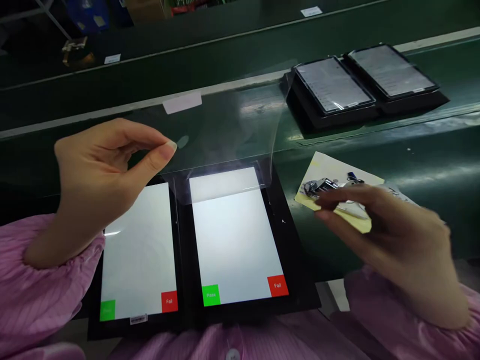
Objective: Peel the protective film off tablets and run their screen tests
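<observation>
My left hand is closed in a pinch at the left edge of a clear plastic film, which stretches to the right over the upper end of a lit tablet. A pale label shows at the film's top edge. Below my left wrist lies a second lit tablet; both screens are white with green and red boxes. My right hand hovers over yellow-and-white paper bearing small shiny metal parts. Its thumb and index tips nearly meet; anything between them is too small to make out.
Two more tablets, one on the left and one on the right, rest on dark stands at the back right. A green bench surface with a pale strip runs across. Behind it, a blue bin stands at the far left.
</observation>
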Demonstrator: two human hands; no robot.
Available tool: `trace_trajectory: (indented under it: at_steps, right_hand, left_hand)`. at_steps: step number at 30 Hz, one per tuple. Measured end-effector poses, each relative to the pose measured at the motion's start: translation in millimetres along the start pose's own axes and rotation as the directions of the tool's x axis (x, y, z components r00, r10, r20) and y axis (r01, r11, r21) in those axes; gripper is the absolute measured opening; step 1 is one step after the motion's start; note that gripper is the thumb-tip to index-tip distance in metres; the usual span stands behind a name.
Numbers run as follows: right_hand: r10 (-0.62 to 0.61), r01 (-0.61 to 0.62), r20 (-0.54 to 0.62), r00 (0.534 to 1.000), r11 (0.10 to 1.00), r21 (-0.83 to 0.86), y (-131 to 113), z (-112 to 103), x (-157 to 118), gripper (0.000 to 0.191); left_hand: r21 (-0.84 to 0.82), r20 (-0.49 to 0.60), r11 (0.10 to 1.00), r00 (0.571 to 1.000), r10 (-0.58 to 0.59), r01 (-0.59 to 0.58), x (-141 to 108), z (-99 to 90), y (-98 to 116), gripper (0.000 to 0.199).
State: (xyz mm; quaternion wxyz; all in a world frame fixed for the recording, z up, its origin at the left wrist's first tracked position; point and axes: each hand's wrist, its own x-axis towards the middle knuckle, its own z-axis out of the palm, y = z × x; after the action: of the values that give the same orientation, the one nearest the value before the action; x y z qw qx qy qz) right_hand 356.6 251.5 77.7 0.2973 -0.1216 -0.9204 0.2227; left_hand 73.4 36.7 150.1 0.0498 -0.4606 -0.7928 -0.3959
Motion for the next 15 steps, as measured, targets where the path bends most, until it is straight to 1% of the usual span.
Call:
trace_trajectory:
  at_steps: [2,4,5,8,10,11,12,13,14,15]
  right_hand:
    - [-0.006,0.006,0.035,0.999,1.0,-0.003,0.7,4.6,-16.2,0.006]
    - [0.015,-0.017,0.056,0.998,0.999,0.035,-4.0,9.6,-29.2,0.011]
    - [0.034,-0.037,0.062,0.997,0.997,0.061,-7.1,11.8,-34.6,0.013]
    - [0.081,-0.09,0.085,0.993,0.99,0.11,-12.0,15.9,-49.5,0.012]
    - [0.153,-0.158,0.068,0.986,0.985,0.071,-8.6,17.0,-58.2,0.01]
    - [0.207,-0.208,0.04,0.978,0.977,0.042,-5.1,17.4,-61.0,0.011]
    - [0.27,-0.27,0.015,0.963,0.962,0.037,-1.2,17.9,-61.6,0.014]
    - [0.335,-0.335,0.015,0.942,0.939,0.075,2.8,18.6,-59.6,0.021]
    - [0.39,-0.394,0.055,0.919,0.905,0.159,6.2,19.6,-54.6,0.032]
    - [0.423,-0.446,0.142,0.895,0.854,0.268,8.7,21.0,-46.5,0.044]
  left_hand:
    - [0.01,-0.002,0.999,0.999,-0.05,0.05,-1.1,0.7,2.2,0.015]
    - [-0.002,-0.011,0.996,0.996,-0.09,0.09,-0.5,1.3,3.1,0.012]
    - [-0.016,-0.012,0.996,0.996,-0.086,0.086,0.6,1.5,2.4,0.011]
    - [-0.064,-0.001,0.998,1.0,0.024,-0.024,5.9,1.9,-4.1,0.008]
    - [-0.09,-0.01,0.989,0.993,0.12,-0.12,8.6,1.2,-9.5,0.004]
    - [-0.102,-0.016,0.983,0.988,0.152,-0.153,8.7,0.1,-11.7,0.003]
    - [-0.121,-0.014,0.976,0.984,0.179,-0.179,7.5,-1.6,-13.2,0.005]
    - [-0.145,-0.004,0.97,0.98,0.197,-0.196,4.5,-4.1,-14.0,0.007]
    - [-0.174,0.018,0.964,0.978,0.206,-0.2,-0.3,-7.1,-14.0,0.008]
    - [-0.204,0.073,0.959,0.973,0.217,-0.198,-7.2,-10.6,-13.3,0.007]
